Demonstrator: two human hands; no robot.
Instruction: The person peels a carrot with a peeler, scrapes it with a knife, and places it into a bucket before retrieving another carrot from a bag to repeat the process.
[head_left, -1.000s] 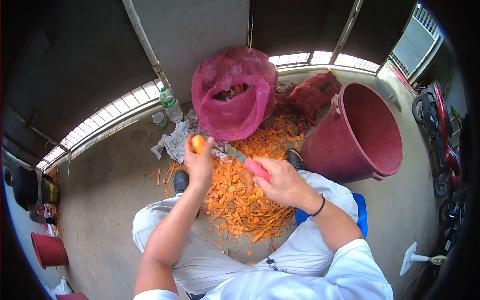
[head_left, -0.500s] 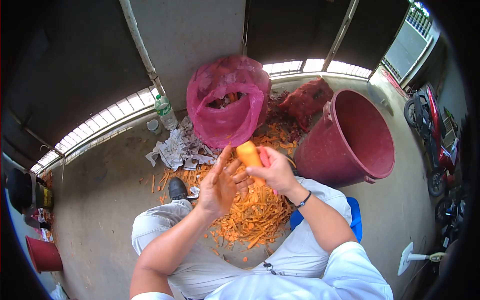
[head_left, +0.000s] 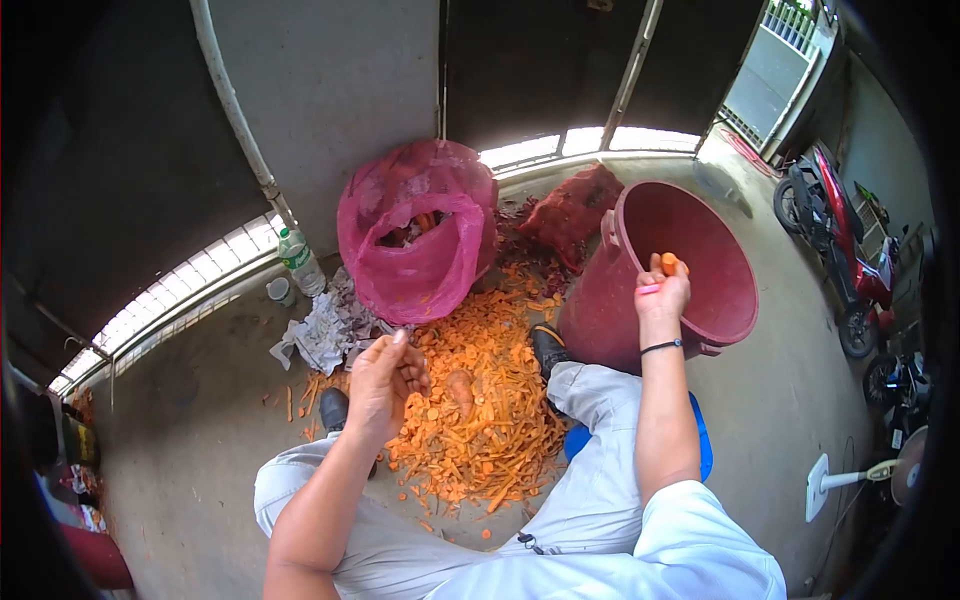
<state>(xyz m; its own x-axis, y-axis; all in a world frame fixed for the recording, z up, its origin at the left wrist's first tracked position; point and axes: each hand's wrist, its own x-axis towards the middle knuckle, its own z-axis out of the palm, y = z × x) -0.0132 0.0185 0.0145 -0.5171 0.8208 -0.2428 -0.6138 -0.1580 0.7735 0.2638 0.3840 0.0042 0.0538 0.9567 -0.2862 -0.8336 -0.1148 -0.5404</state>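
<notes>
My right hand (head_left: 662, 298) is over the mouth of the large red bin (head_left: 590, 318), with its fingers closed round an orange carrot (head_left: 669, 263) and a pink-handled tool (head_left: 649, 289). Only the carrot's end shows above the fingers. My left hand (head_left: 385, 385) is raised at the left of the peelings, fingers curled and apart, holding nothing. Below and between my hands lies a heap of orange peelings and cut pieces (head_left: 500, 430) on the floor. One whole unpeeled carrot (head_left: 460, 392) rests on the heap.
An open pink plastic bag (head_left: 410, 285) stands behind the heap, beside a red mesh sack (head_left: 574, 217). Crumpled paper (head_left: 335, 325), a bottle (head_left: 300, 262) and a cup (head_left: 281, 291) are at the left. My shoes flank the heap; a fan (head_left: 830, 483) stands right.
My right hand has moved right, with the carrot and tool, from above the heap to over the bin. My left hand has drawn back and down. The view has shifted, and a whole carrot shows on the heap.
</notes>
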